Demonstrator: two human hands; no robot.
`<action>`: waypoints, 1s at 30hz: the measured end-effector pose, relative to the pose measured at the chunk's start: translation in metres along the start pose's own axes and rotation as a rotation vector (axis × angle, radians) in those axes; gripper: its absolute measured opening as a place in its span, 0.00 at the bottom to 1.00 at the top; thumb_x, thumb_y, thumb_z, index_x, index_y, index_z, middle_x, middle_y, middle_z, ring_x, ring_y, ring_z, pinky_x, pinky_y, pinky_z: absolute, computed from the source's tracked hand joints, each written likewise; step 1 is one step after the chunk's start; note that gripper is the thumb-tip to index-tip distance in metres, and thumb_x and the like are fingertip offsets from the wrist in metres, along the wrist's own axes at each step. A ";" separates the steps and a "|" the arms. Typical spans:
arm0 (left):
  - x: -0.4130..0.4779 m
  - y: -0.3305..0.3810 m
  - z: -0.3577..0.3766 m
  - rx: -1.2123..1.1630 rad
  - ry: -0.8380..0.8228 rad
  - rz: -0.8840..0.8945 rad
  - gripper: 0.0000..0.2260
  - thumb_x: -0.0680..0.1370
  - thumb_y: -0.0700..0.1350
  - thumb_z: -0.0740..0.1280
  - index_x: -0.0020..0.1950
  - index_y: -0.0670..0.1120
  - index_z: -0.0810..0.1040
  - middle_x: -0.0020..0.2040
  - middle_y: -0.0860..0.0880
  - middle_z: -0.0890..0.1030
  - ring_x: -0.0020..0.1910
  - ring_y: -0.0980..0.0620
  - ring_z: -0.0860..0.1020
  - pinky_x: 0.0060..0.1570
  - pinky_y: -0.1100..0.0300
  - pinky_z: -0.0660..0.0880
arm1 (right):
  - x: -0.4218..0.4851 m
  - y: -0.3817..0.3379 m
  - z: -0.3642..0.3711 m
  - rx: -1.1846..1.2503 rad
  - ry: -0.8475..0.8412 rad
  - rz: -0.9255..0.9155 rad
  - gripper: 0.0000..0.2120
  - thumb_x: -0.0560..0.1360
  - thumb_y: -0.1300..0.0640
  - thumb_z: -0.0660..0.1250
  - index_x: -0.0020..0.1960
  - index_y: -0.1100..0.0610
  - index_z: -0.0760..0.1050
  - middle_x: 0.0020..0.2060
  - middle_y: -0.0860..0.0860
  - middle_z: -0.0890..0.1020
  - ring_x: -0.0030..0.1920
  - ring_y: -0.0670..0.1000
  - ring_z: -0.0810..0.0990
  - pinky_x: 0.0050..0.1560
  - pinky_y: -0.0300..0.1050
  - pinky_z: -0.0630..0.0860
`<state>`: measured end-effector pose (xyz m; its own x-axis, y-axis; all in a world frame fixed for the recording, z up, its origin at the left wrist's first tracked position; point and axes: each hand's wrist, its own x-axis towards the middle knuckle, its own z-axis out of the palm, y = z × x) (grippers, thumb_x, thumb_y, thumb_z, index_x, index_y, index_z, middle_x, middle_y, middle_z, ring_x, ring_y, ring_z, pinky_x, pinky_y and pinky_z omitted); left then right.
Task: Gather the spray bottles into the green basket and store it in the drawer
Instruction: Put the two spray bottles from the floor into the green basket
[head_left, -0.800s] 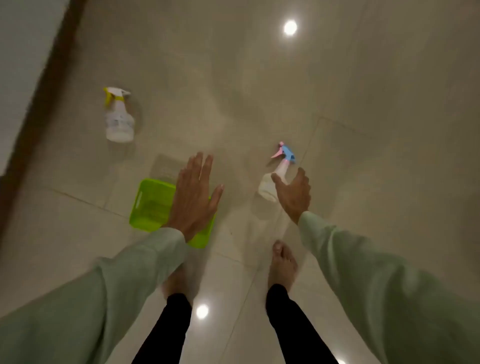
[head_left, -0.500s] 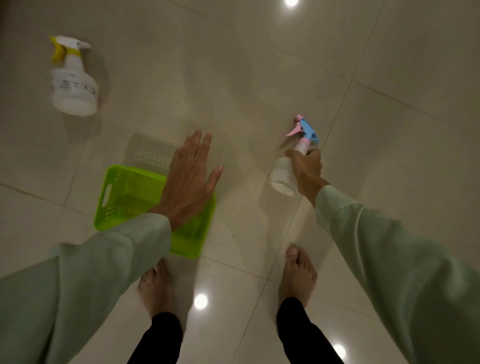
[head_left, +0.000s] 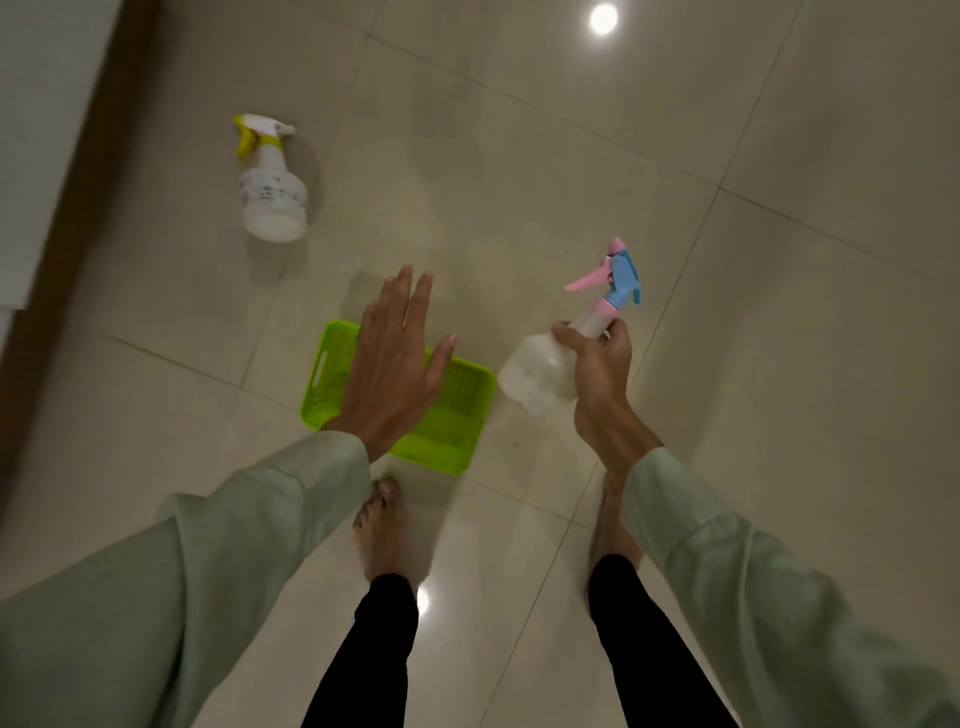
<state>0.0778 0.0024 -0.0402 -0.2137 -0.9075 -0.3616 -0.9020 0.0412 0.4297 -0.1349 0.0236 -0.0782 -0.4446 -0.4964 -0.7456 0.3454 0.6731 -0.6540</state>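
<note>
A bright green basket (head_left: 457, 415) sits on the tiled floor just in front of my feet. My left hand (head_left: 395, 364) hovers flat above it, fingers spread, holding nothing. My right hand (head_left: 597, 364) grips the neck of a clear spray bottle with a pink and blue trigger head (head_left: 540, 376), held off the floor just right of the basket. A second spray bottle, white with a yellow trigger (head_left: 270, 187), stands on the floor further away to the left.
A dark brown skirting and pale wall (head_left: 62, 182) run along the left edge. My bare feet (head_left: 382, 535) stand behind the basket on glossy beige tiles with ceiling light reflections.
My right hand closed around the pink and blue bottle and lifted it off the floor toward me. My left hand stayed over the basket.
</note>
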 end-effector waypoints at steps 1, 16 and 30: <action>-0.008 -0.005 -0.008 0.002 0.007 -0.008 0.30 0.83 0.52 0.59 0.81 0.46 0.53 0.82 0.44 0.53 0.82 0.44 0.52 0.79 0.46 0.52 | -0.013 0.002 0.006 0.018 -0.022 -0.023 0.15 0.73 0.65 0.74 0.54 0.53 0.73 0.43 0.46 0.83 0.40 0.44 0.83 0.43 0.40 0.81; -0.052 -0.104 -0.015 -0.024 -0.019 -0.037 0.29 0.83 0.55 0.56 0.81 0.46 0.53 0.83 0.44 0.52 0.82 0.45 0.51 0.79 0.46 0.51 | -0.082 0.117 0.099 -0.241 0.239 -0.310 0.23 0.65 0.55 0.82 0.57 0.57 0.80 0.45 0.55 0.81 0.47 0.59 0.80 0.47 0.54 0.78; -0.051 -0.135 -0.009 -0.082 -0.047 -0.030 0.30 0.83 0.54 0.56 0.81 0.45 0.52 0.83 0.44 0.51 0.82 0.46 0.50 0.79 0.46 0.51 | -0.071 0.164 0.116 -0.420 0.364 -0.443 0.18 0.68 0.61 0.80 0.56 0.62 0.80 0.46 0.56 0.84 0.46 0.57 0.79 0.44 0.41 0.70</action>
<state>0.2136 0.0391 -0.0729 -0.2064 -0.8872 -0.4127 -0.8749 -0.0216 0.4839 0.0486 0.1055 -0.1474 -0.7426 -0.6070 -0.2832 -0.2471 0.6413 -0.7264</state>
